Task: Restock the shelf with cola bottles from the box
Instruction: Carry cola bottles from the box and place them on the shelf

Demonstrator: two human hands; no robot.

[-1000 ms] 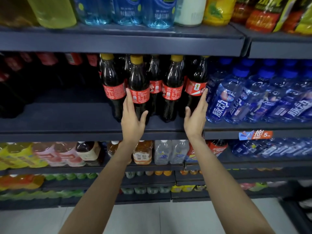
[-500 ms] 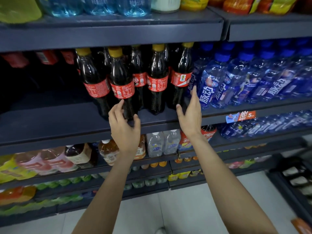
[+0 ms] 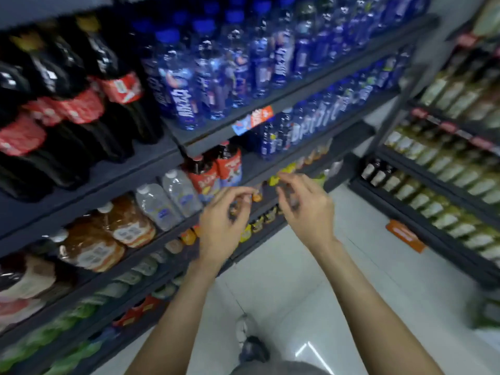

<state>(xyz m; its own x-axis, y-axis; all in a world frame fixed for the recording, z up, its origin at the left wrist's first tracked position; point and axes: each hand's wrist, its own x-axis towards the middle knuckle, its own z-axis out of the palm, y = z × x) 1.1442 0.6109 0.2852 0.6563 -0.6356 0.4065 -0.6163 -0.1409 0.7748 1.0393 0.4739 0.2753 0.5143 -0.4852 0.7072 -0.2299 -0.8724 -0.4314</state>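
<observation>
Up-left of both hands, cola bottles (image 3: pixel 81 104) on shelf (image 3: pixel 113 169), left hand (image 3: pixel 221 223) loosely curled, empty, right hand (image 3: pixel 305 209) likewise, apart.

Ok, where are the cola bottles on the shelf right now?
In the head view the cola bottles stand at the far left on the dark shelf, directly left of the blue drink bottles, above and left of both empty hands.

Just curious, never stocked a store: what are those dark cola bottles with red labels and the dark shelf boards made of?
Dark cola bottles with red labels: likely glossy clear plastic; bright highlights glint on them. Dark shelf boards: probably painted metal, matte and thin-edged, though blur leaves it uncertain.
</observation>
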